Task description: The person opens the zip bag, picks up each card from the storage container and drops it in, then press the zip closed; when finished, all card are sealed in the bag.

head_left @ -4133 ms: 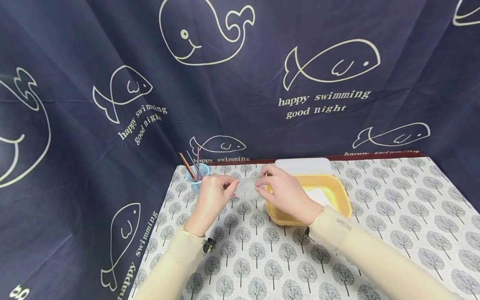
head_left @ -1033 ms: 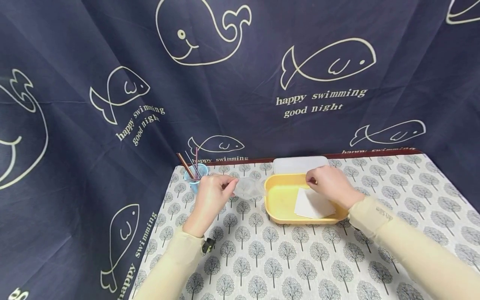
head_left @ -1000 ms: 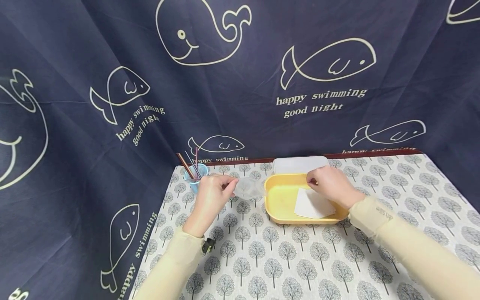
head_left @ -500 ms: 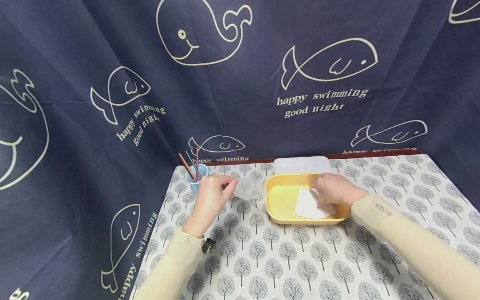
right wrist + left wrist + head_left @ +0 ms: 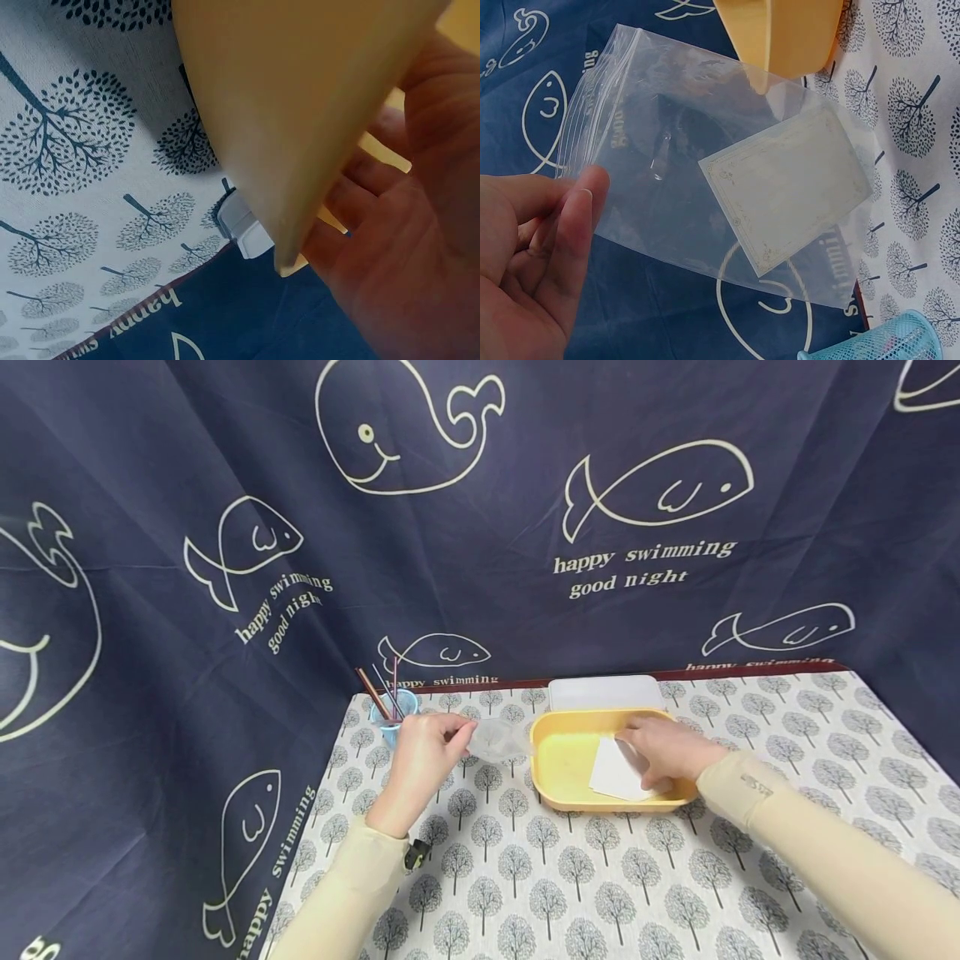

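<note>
My left hand (image 5: 427, 764) pinches the zip edge of a clear zip-lock bag (image 5: 498, 739) between thumb and fingers, above the table left of a yellow tray (image 5: 566, 764). Seen by the left wrist camera, the bag (image 5: 660, 202) hangs sideways with one pale, gold-bordered card (image 5: 787, 187) inside. Over the tray's right part, my right hand (image 5: 671, 752) reaches down to white cards (image 5: 615, 768), thumb and fingers spread apart over them. The tray's wall (image 5: 292, 97) hides its fingertips from the right wrist view.
A blue mesh cup (image 5: 406, 702) holding several thin sticks or pens stands at the back left. Behind the tray lies a white flat box or lid (image 5: 603, 693). A tree-print cloth (image 5: 517, 877) covers the table, and a navy whale-print curtain (image 5: 525, 568) hangs behind.
Earlier both hands were at the bag. My right hand then moved right over the tray and has come down onto the cards, its fingers spreading. The left hand has kept the bag in place.
</note>
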Demonstrator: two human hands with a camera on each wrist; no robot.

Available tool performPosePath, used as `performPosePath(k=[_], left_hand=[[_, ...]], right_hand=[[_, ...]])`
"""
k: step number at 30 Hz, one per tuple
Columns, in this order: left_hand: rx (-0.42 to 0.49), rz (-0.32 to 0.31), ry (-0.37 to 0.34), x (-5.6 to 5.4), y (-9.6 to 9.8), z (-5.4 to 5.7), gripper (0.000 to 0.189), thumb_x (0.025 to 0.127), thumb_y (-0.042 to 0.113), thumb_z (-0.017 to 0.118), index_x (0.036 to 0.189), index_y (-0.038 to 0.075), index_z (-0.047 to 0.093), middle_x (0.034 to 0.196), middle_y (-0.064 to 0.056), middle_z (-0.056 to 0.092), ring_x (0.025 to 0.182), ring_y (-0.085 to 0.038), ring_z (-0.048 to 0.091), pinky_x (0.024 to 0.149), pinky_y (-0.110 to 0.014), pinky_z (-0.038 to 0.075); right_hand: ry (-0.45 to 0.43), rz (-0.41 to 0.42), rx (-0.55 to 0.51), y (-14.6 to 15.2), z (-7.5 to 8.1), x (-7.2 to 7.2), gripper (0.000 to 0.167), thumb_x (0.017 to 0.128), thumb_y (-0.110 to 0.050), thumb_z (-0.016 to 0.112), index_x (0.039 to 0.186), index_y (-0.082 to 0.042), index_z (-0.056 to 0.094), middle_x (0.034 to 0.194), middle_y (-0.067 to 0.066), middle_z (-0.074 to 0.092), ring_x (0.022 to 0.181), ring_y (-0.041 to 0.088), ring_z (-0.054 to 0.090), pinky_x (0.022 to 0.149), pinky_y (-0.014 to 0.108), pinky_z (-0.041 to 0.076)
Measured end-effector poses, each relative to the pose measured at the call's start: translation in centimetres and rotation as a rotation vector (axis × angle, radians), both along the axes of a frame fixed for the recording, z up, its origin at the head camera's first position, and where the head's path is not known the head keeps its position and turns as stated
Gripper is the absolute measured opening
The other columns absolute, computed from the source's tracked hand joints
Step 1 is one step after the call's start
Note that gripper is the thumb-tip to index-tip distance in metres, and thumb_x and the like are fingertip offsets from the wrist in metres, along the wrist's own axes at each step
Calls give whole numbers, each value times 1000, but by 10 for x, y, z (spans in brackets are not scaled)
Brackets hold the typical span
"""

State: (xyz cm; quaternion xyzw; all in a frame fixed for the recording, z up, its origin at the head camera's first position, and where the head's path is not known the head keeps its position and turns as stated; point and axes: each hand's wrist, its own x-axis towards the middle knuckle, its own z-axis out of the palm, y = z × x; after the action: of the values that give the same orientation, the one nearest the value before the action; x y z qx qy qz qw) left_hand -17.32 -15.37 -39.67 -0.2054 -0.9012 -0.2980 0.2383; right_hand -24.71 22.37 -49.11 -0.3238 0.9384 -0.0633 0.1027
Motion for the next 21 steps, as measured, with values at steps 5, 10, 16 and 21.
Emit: performPosePath(k=[5,10,16,21], left_hand=[[-3,8,-11,0,1,-1,7,94,9,78,88,6,83,77,-4,77,54,-3,67,55,-18,55],[-8,17,-12,-1,2,-1,8,94,9,78,87,8,83,75,-2,77,53,-2,66,55,-18,55],[-8,8,-18,-2,3,-2,9,94,9,77,88,7,82,77,-4,77,54,-3,67,54,-17,54],[-9,11,-16,-2,3,-1,9,94,8,77,87,8,83,75,-2,77,53,-3,66,55,-19,55]], right_hand=[[25,18,-20,1,0,-1,81,60,-22,101,128,2,66,126,20,63,115,40,62,103,58,50],[49,40,-29,3,0,-1,77,60,-24,102,124,1,67,121,18,64,108,37,64,100,56,52],[66,12,-53,4,0,3,85,59,-22,102,130,3,61,129,21,63,117,42,62,104,58,49],[134,19,-66,4,2,6,86,60,-20,102,132,1,61,131,23,62,118,44,61,102,60,50]])
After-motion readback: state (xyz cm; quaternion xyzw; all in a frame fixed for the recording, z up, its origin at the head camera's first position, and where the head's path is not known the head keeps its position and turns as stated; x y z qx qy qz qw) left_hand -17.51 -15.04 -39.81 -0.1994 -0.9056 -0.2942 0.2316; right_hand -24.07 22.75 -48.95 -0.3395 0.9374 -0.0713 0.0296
